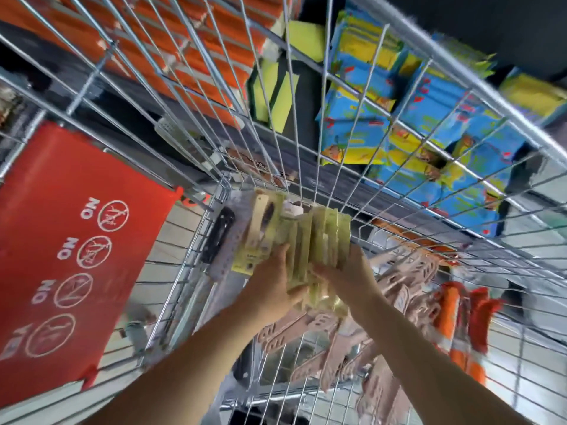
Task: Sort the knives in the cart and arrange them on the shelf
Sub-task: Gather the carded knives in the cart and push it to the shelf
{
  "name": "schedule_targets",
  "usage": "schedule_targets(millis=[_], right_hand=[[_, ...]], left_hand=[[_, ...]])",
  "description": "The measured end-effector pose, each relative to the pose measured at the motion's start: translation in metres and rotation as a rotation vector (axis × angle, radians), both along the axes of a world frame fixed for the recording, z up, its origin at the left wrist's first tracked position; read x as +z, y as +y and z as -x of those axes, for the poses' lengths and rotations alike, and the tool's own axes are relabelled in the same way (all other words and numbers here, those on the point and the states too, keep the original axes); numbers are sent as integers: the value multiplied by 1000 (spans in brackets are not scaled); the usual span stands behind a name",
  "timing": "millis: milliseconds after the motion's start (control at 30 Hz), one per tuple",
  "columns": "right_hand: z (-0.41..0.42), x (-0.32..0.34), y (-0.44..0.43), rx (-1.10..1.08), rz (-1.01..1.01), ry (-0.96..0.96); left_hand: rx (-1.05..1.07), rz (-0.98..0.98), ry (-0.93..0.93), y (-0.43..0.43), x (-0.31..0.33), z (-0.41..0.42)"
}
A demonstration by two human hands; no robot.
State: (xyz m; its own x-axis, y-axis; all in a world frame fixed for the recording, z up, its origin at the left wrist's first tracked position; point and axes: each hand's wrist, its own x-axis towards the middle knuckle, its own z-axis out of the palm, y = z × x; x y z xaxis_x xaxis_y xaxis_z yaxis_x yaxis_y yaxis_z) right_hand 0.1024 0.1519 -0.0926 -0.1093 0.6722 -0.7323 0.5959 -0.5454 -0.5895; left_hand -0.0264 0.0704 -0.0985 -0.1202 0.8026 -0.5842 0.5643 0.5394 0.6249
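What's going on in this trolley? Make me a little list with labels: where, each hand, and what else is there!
place: inside a wire cart
left hand: grips the yellow-green knife packs from the left
right hand: grips the same stack from the right
also in cart: pink packs, lower right; black-handled pack, left of the stack
left side: red flap with white NO signs
beyond the wires: blue and yellow packets
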Motion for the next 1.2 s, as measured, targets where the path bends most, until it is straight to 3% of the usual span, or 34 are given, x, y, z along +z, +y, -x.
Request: schedule_targets(millis=[300,400,567,800,1200], right_hand=[[-25,-10,1,-39,-75,-115],[-24,-11,-1,7,-64,-123],[-11,-4,1,-47,-26,-34],[10,1,3,103,-62,-152],[-7,8,8,-127,-68,-107]], left_hand=[[-105,-192,87,15,9,7],[-40,-319,306,26,6,19],[-164,-165,612,35,-5,26],[-171,-65,583,43,-11,19],[-76,-161,373,24,-16,24]])
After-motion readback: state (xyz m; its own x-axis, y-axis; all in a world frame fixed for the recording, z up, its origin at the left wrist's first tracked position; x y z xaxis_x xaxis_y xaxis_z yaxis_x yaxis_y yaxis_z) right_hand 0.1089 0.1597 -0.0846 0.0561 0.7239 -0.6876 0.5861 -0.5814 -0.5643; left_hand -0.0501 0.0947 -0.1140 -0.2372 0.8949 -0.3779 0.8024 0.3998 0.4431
